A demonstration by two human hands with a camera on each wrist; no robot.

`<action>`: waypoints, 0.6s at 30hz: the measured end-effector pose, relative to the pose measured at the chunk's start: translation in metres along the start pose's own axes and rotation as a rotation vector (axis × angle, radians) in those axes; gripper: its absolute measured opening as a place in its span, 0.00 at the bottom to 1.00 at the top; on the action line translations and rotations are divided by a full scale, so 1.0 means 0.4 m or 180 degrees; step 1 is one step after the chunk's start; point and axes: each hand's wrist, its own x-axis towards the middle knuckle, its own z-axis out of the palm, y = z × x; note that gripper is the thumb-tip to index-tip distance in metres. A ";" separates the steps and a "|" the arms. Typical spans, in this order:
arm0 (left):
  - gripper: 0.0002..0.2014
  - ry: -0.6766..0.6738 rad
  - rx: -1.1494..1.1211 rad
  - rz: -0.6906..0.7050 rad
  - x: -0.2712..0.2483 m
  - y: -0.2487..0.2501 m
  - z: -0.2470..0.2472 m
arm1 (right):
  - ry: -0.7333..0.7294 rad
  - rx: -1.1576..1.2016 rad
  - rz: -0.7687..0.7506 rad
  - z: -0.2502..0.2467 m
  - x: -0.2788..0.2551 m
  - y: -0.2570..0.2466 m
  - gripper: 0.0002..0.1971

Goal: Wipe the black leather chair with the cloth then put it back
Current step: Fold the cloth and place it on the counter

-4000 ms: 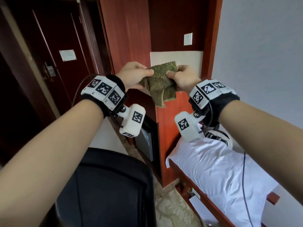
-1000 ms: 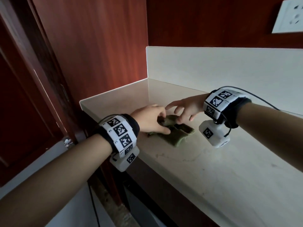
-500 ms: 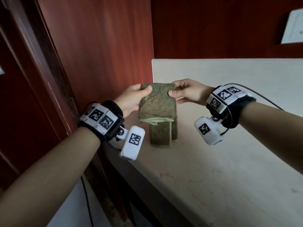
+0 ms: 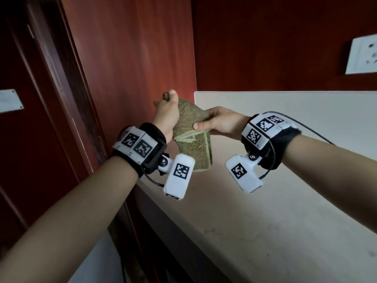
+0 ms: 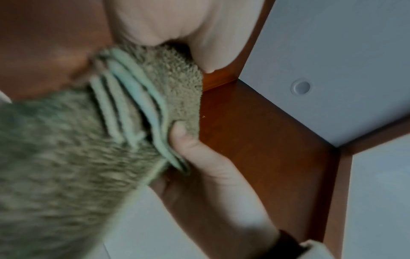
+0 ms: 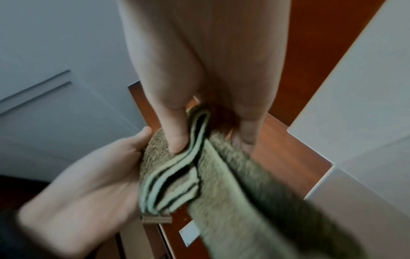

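Observation:
The folded green cloth (image 4: pixel 190 129) hangs in the air above the left end of the cream counter (image 4: pixel 265 221). My left hand (image 4: pixel 167 107) grips its upper left corner, thumb on top. My right hand (image 4: pixel 212 124) pinches its right edge lower down, so the cloth slants and its lower layers dangle. In the left wrist view the cloth (image 5: pixel 66 140) fills the left side, and the right hand's thumb (image 5: pixel 182 135) presses on its folded edges. In the right wrist view my right fingers (image 6: pixel 177 133) clamp the cloth (image 6: pixel 221 184), and the left hand (image 6: pixel 88 175) holds it from the left. The black chair is out of view.
A cream backsplash (image 4: pixel 285 111) rises behind the counter. Red-brown wood panelling (image 4: pixel 132 58) closes the left side and back. A white wall socket (image 4: pixel 361 56) sits at the upper right. A dark door with a small plate (image 4: pixel 10 100) is at the far left.
One second ago the cloth lay on the counter under both hands. They picked it up, and since half a second ago my left hand has risen, tilting the cloth.

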 end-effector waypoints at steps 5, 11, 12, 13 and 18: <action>0.18 -0.0516 -0.0171 0.0228 -0.039 0.013 -0.035 | 0.0045 0.1107 -0.0062 -0.002 -0.019 -0.018 0.06; 0.28 -0.2155 -0.0481 -0.0491 -0.093 -0.034 -0.082 | 0.0409 0.1187 -0.0074 -0.009 -0.019 -0.014 0.08; 0.32 -0.2269 -0.0430 -0.0552 -0.102 -0.044 -0.082 | 0.0477 0.1136 -0.0064 -0.010 -0.021 -0.015 0.09; 0.34 -0.2345 -0.0408 -0.0607 -0.104 -0.055 -0.080 | 0.0538 0.1069 -0.0049 -0.011 -0.023 -0.015 0.11; 0.27 -0.2099 -0.0249 -0.0491 -0.091 -0.068 -0.082 | 0.0543 0.1179 -0.0045 -0.021 -0.023 -0.001 0.16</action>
